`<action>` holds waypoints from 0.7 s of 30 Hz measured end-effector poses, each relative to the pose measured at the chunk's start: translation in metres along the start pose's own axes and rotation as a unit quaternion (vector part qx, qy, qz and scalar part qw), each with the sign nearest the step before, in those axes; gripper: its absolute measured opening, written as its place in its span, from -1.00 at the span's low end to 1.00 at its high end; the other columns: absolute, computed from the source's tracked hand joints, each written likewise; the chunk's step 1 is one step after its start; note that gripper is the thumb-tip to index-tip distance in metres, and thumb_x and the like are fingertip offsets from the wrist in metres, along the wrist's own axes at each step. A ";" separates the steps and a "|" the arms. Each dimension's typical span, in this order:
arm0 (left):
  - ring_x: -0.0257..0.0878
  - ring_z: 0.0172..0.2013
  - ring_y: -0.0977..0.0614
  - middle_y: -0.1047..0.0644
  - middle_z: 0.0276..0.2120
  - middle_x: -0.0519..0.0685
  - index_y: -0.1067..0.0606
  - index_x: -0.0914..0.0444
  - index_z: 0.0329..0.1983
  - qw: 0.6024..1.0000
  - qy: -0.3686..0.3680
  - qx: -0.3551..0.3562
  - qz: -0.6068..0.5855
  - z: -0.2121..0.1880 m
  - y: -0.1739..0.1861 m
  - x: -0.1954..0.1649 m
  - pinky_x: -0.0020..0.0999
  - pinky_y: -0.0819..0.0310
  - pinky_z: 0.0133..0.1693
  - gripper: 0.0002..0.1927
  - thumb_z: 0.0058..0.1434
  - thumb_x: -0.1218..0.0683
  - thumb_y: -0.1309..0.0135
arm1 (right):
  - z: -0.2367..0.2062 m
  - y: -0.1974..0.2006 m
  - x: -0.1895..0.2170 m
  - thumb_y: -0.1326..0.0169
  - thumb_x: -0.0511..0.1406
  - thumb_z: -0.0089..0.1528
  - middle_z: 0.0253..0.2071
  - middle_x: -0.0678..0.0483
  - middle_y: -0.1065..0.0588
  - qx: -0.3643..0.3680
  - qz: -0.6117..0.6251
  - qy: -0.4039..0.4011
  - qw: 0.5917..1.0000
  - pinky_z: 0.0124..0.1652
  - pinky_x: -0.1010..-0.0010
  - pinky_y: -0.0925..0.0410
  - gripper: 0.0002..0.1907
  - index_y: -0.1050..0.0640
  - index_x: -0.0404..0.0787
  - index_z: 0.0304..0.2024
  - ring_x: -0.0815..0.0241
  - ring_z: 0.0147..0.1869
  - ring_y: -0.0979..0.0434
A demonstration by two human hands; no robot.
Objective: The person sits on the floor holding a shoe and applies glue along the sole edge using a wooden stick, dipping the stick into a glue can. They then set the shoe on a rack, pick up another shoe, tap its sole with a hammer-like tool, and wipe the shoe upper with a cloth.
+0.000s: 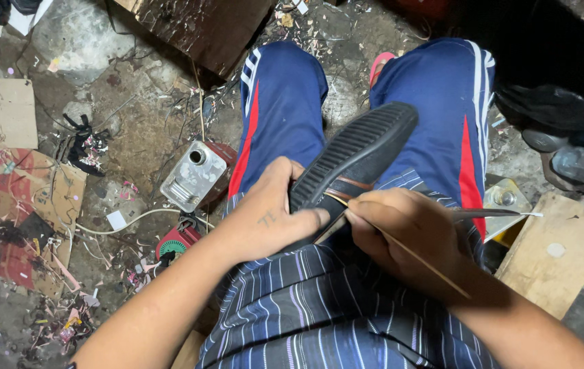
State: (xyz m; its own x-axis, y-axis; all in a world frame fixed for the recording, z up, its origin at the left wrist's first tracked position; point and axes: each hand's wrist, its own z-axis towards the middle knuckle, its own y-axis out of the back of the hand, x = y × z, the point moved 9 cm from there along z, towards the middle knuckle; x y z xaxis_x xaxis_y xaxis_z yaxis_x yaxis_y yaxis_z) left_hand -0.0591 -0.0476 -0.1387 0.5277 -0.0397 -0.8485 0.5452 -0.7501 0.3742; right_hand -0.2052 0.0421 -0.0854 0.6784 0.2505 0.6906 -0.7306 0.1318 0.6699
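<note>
Left hand (268, 212) clamped round black shoe (353, 160), thumb pressed on ribbed sole, shoe resting sole-up on lap between knees. Right hand (408, 232) closed on thin stick (415, 256), tip touching brown strip at sole edge (same hand also pinches dark blade-like tool (490, 213), pointing right). Metal can (193, 174) on littered floor to left, near white cord (135, 222). Wooden board (555, 249) at right.

The left hand (271, 215) grips a black ribbed shoe sole (357, 154) on the lap; the right hand (408, 232) holds a thin stick (408, 253).
</note>
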 end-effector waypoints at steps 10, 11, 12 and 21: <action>-0.10 0.03 -0.61 -0.54 -0.03 0.13 -0.28 0.37 0.14 0.999 -0.023 -0.001 -0.042 -0.018 0.006 -0.023 -0.23 -0.44 0.08 -0.32 0.02 0.05 -0.28 | -0.020 0.046 -0.003 0.00 -0.40 0.44 -0.17 -0.11 -0.54 -0.157 0.201 -0.061 0.965 -0.13 0.30 -0.53 -0.94 -0.41 -0.31 -0.10 0.13 -0.18 -0.62; -0.10 0.08 -0.59 -0.53 0.01 0.13 -0.28 0.38 0.17 0.999 -0.031 -0.015 -0.035 -0.020 0.009 -0.026 -0.23 -0.41 0.12 -0.30 0.02 0.06 -0.29 | -0.024 0.055 -0.004 0.05 -0.42 0.48 -0.13 -0.15 -0.52 -0.190 0.247 -0.057 0.948 -0.09 0.29 -0.54 -0.95 -0.36 -0.32 -0.07 0.12 -0.16 -0.61; -0.10 0.12 -0.58 -0.53 0.05 0.13 -0.28 0.39 0.20 0.998 -0.039 -0.031 -0.027 -0.022 0.014 -0.028 -0.22 -0.39 0.16 -0.28 0.02 0.07 -0.30 | -0.026 0.062 -0.005 0.05 -0.43 0.45 -0.17 -0.16 -0.52 -0.216 0.267 -0.055 0.937 -0.06 0.24 -0.55 -0.95 -0.37 -0.33 -0.08 0.10 -0.17 -0.61; -0.04 0.27 -0.45 -0.42 0.21 0.19 -0.20 0.41 0.30 0.983 -0.079 -0.160 -0.030 -0.037 0.039 -0.054 -0.18 -0.23 0.31 -0.20 0.09 0.04 -0.31 | -0.009 0.093 0.011 0.13 -0.44 0.39 -0.15 -0.21 -0.48 -0.278 0.190 0.004 0.942 -0.02 0.17 -0.58 -0.88 -0.41 -0.43 -0.14 0.02 -0.15 -0.59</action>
State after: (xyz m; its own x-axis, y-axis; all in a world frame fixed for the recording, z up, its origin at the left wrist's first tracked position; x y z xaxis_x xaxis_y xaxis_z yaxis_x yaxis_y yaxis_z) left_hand -0.0420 -0.0506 -0.0648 0.3932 -0.1228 -0.9112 0.7629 -0.5096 0.3979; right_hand -0.2664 0.0658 -0.0177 0.3609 0.3869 0.8486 -0.8492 0.5124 0.1276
